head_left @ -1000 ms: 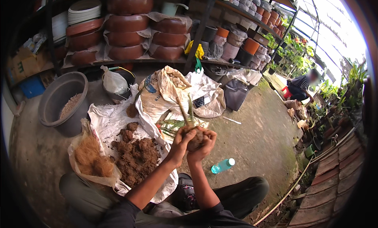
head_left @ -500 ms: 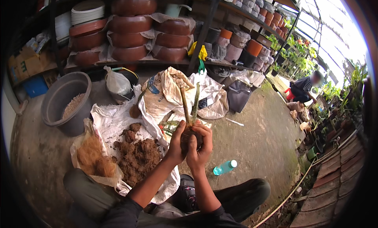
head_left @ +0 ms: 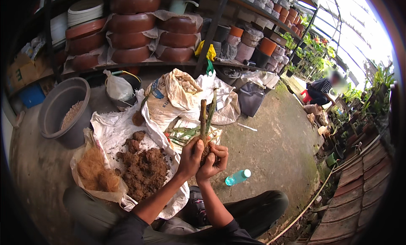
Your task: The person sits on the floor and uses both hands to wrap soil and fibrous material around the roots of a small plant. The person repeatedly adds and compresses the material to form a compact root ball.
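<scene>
Both hands hold up a plant with two cut stalks [head_left: 203, 122], one brown and one green, rising from a dark root ball [head_left: 205, 152]. My left hand [head_left: 190, 158] wraps the root ball from its left side. Against the other side my right hand [head_left: 212, 163] is closed, its fingers bent and thumb pressed to the roots. Much of the root ball is hidden by the fingers. Below and left of the hands, a heap of brown fibrous soil [head_left: 146, 174] lies on a white sack [head_left: 179, 198]. Green leaf pieces [head_left: 186, 135] lie just beyond the hands.
Left are a bag of coconut-like fibre [head_left: 98, 171] and a grey tub [head_left: 78, 128]. An open sack [head_left: 163, 102] stands ahead, before shelves of stacked brown pots [head_left: 131, 39]. A turquoise bottle [head_left: 237, 178] lies on the floor at right. A person [head_left: 319, 88] sits far right.
The plant has turned in my hands, so the stalks, earlier spread in a V, now stand closer together. My right fingers have shifted on the root ball. The view has moved slightly.
</scene>
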Available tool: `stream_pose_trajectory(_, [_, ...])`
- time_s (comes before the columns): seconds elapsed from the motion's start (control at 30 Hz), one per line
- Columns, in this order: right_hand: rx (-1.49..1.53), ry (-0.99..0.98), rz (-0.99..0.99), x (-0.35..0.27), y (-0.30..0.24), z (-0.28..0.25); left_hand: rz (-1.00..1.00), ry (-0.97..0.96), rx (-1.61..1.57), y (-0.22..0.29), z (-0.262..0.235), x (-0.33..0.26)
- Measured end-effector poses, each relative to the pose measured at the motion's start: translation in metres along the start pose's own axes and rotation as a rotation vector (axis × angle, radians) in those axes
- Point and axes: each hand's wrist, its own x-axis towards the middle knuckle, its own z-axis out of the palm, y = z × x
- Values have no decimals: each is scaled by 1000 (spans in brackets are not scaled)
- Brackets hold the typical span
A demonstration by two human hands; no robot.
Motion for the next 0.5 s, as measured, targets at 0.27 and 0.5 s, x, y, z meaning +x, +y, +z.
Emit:
stream_pose_trajectory(0.27, [-1, 0, 94, 15, 7, -8, -154, -56, -172, -13, 9, 3])
stream_pose_trajectory(0.5, [-54, -29, -39, 16, -4, -5, -198, -85, -572, -19, 11, 1])
